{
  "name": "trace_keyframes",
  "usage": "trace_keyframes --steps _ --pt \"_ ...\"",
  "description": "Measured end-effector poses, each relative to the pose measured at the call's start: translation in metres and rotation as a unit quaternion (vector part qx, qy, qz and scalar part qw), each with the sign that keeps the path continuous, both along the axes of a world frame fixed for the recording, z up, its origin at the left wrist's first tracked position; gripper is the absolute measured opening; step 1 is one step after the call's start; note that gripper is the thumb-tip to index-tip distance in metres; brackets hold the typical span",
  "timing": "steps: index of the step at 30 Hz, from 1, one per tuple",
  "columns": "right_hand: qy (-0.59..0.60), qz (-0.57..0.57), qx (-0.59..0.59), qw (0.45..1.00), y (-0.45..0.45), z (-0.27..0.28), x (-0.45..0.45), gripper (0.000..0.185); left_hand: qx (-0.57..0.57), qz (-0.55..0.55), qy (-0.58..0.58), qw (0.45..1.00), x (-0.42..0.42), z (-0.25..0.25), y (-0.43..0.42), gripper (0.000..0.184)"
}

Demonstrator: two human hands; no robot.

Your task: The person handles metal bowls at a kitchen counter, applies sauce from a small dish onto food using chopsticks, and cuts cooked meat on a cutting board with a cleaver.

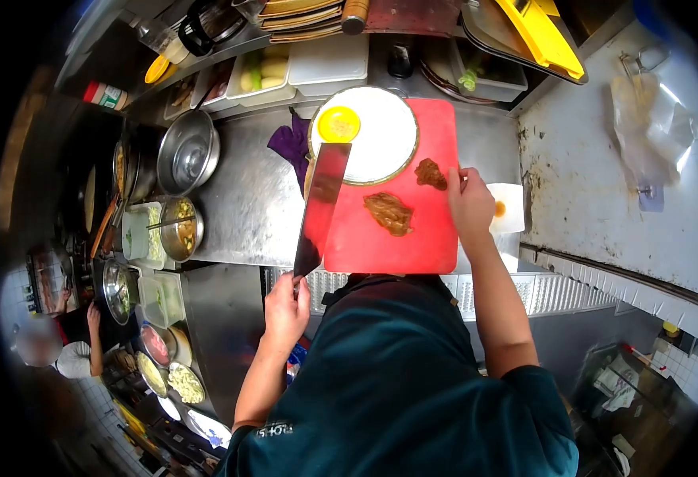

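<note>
My left hand [284, 308] is closed round the handle of a broad cleaver [322, 199]. The blade points away from me, along the left edge of a red cutting board [428, 250], its tip by a yellow dish [338, 125]. That dish sits on a round white plate [380, 143] overlapping the board. A larger piece of brown meat [388, 214] lies mid-board, and a smaller brown piece [430, 174] is farther right. Beside the smaller piece, my right hand [469, 203] is at the board's right edge, its fingers bent and slightly apart, with nothing visible between them.
A stained white paper [509, 208] lies right of the board, and a purple cloth [291, 147] left of the plate. Metal bowls [189, 151] and food containers [162, 296] stand at left. A co-worker [79, 358] is at far left. Trays [329, 63] line the back.
</note>
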State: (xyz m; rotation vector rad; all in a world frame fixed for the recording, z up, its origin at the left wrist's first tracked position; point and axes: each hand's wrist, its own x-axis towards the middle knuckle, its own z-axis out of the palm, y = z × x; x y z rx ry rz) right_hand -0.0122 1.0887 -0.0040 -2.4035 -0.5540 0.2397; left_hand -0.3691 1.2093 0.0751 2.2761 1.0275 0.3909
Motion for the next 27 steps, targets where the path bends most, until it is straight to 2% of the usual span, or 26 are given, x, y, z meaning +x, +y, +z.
trace_keyframes --steps 1,3,5,8,11,17,20,22,24,26,27 --pt "-0.013 0.003 0.011 1.000 -0.001 0.014 -0.012 0.034 0.007 -0.004 0.004 1.000 -0.001 0.001 0.000 0.013" --pt "-0.160 0.184 0.119 0.962 -0.004 0.009 -0.037 0.042 0.022 -0.011 0.004 1.000 -0.008 -0.006 0.002 0.013" --pt "-0.193 0.269 0.077 0.940 0.000 0.014 -0.070 0.055 0.023 -0.013 0.000 1.000 -0.011 -0.008 0.004 0.013" --pt "-0.154 0.338 0.038 0.928 0.010 0.006 -0.089 0.066 0.017 -0.013 0.004 1.000 -0.014 -0.011 0.005 0.013" --pt "-0.178 0.307 -0.018 0.935 0.019 -0.019 -0.095 0.067 -0.006 0.003 0.008 1.000 -0.014 -0.013 0.005 0.012" --pt "-0.028 0.262 0.074 0.962 0.001 -0.008 -0.087 0.067 0.010 -0.023 0.008 1.000 -0.015 -0.020 0.008 0.012" --pt "0.065 0.177 0.132 0.973 -0.035 0.018 -0.077 0.067 0.010 -0.031 0.005 0.999 -0.013 -0.016 0.006 0.011" --pt "0.066 0.116 0.159 0.978 -0.067 0.022 -0.061 0.062 0.009 -0.036 0.004 0.999 -0.012 -0.015 0.005 0.010" --pt "0.050 0.036 0.150 0.987 -0.098 -0.003 -0.036 0.059 0.014 -0.048 0.005 0.999 -0.012 -0.015 0.005 0.010" --pt "0.165 -0.106 0.159 0.967 -0.121 -0.025 -0.005 0.057 0.031 -0.068 0.005 0.997 -0.010 -0.016 0.005 0.010" --pt "0.230 -0.138 0.210 0.940 -0.136 -0.051 0.016 0.056 0.039 -0.080 0.004 0.996 -0.008 -0.017 0.005 0.010"
